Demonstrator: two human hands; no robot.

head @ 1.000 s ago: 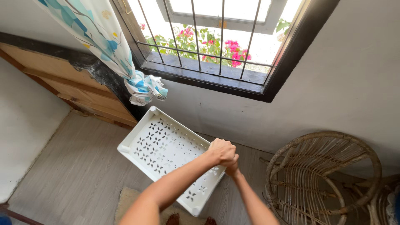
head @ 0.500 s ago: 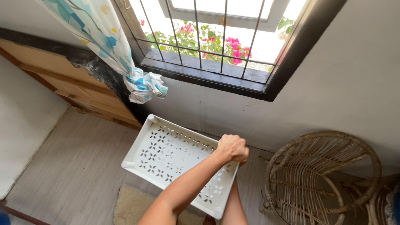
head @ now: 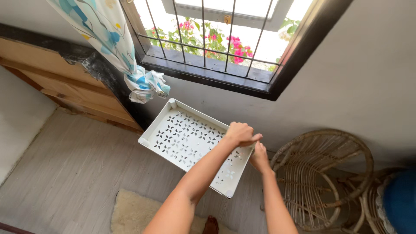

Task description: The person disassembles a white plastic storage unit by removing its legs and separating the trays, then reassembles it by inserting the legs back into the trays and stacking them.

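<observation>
I hold a white rectangular plastic tray [head: 182,134] with flower-shaped cut-outs in the air below the window, its open side facing me. My left hand [head: 239,133] is closed over the tray's right short rim from above. My right hand [head: 260,157] grips the same rim just below, at the corner, partly hidden behind the tray's edge. The tray's far corner lies close under the knotted curtain [head: 145,84].
A barred window [head: 208,39] with pink flowers outside is set in the grey wall. A wooden board [head: 56,82] leans along the left. A wicker stool [head: 323,182] stands at right, beside a blue object [head: 401,201]. A cream rug [head: 134,214] lies below.
The tray has swung up and to the right, closer to the wall. My right hand has come out from under my left hand and now shows at the tray's corner.
</observation>
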